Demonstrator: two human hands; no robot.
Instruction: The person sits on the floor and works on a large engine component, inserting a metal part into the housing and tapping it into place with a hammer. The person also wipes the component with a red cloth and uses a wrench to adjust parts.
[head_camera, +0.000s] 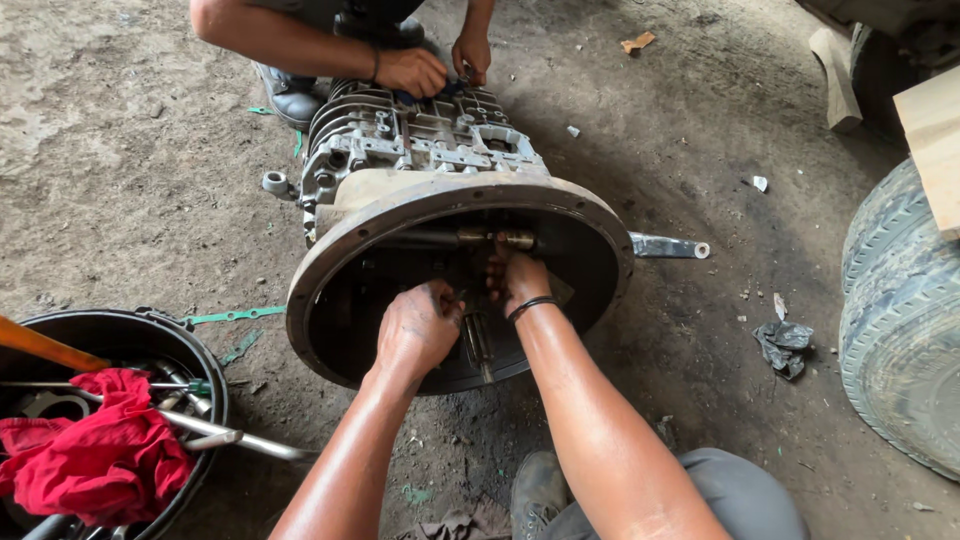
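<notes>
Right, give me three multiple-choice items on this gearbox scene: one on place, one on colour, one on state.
1. Where are both the wearer's hands?
A. inside the bell housing
B. in the bucket
C. on the tyre

2. What colour is the rag in the bucket?
A. blue
B. red
C. white

3. How does the gearbox lie?
A. hung from a hoist
B. on a bench
C. on the dirt floor

Key: 1 A, left hand and right hand reach into the bell housing. 2 B, red rag in the bucket. 3 C, the gearbox rests on the dirt floor.
</notes>
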